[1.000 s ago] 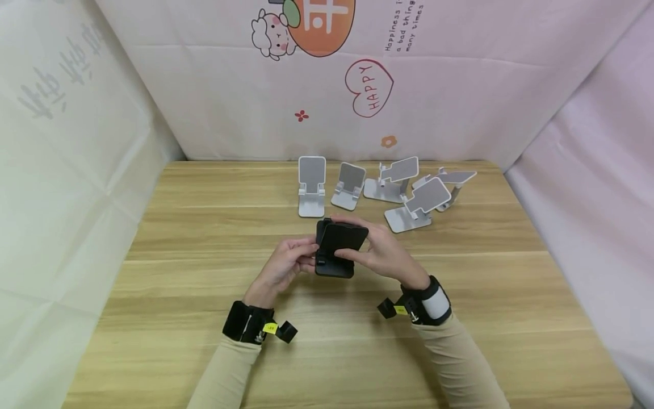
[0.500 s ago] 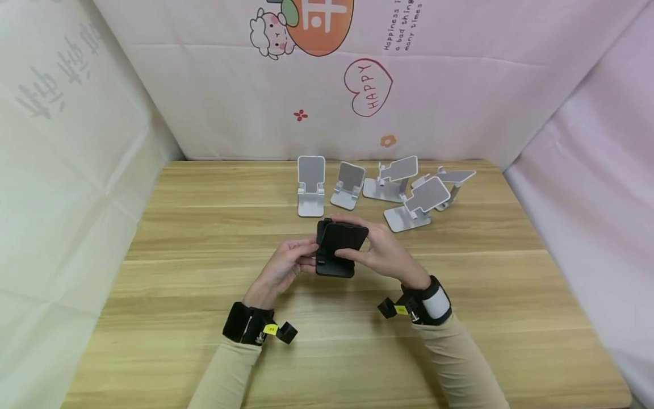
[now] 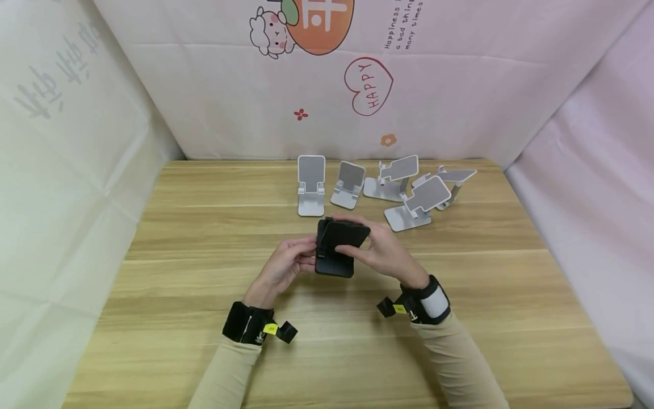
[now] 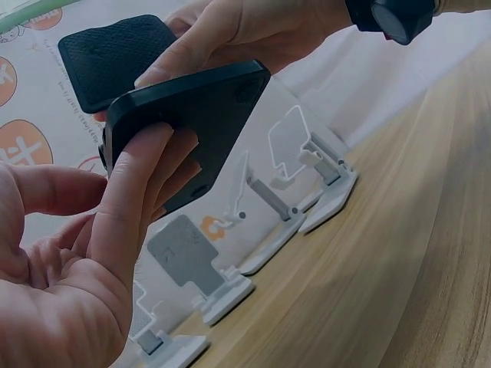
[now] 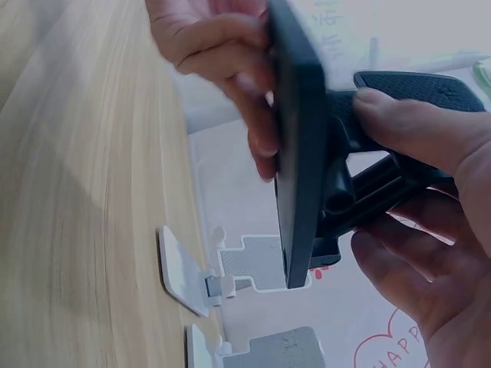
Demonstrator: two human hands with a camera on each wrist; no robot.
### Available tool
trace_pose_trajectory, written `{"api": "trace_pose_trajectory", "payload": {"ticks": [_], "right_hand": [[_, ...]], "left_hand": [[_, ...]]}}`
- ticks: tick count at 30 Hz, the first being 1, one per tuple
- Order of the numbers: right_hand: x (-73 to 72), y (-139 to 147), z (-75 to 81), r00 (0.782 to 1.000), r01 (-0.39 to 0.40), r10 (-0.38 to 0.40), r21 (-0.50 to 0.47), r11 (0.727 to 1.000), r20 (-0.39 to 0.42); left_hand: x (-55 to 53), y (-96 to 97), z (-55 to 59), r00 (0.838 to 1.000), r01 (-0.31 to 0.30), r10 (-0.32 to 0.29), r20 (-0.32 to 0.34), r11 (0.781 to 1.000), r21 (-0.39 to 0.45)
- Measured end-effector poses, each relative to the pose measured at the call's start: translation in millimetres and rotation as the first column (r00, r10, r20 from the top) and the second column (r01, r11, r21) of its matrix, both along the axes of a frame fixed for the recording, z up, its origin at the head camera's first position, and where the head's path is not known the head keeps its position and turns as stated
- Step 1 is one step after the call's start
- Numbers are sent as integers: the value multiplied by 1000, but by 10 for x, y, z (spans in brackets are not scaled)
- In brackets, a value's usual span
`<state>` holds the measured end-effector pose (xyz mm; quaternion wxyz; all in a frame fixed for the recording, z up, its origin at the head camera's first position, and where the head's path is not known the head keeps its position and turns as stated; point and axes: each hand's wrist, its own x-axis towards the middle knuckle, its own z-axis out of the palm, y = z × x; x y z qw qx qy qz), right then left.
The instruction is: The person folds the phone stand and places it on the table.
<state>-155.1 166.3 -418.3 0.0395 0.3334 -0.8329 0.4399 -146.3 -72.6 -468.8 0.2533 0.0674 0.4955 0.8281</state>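
A black folding phone stand [image 3: 334,266] is held above the table between both hands in the head view. My left hand [image 3: 283,264] grips the left edge of its base, with fingertips against the underside, as the left wrist view shows on the base [image 4: 199,123]. My right hand [image 3: 380,247] holds the tilted upper plate [image 3: 348,234], thumb on one face and fingers behind. In the right wrist view the hinged support arm [image 5: 376,188] stands unfolded between base and plate, and the right thumb [image 5: 418,126] presses near the plate's joint.
Several white phone stands with grey pads stand at the back of the wooden table [image 3: 204,227]. The leftmost stand [image 3: 311,204] is upright; the front right stand [image 3: 429,196] leans close to the far right stand [image 3: 455,177]. A printed cloth [image 3: 230,102] hangs behind.
The upper plate of the black phone stand has tilted and shifted very slightly to the right with my right hand. My left hand keeps its place, and the white stands are unchanged.
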Motion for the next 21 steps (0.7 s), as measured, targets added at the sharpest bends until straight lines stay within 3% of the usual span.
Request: {"api": "trace_pose_trajectory", "payload": {"ticks": [21], "right_hand": [[-41, -24, -93, 984, 70, -72, -17, 997, -165]], "left_hand": [[20, 30, 16, 1000, 1, -1, -12, 1000, 9]]}}
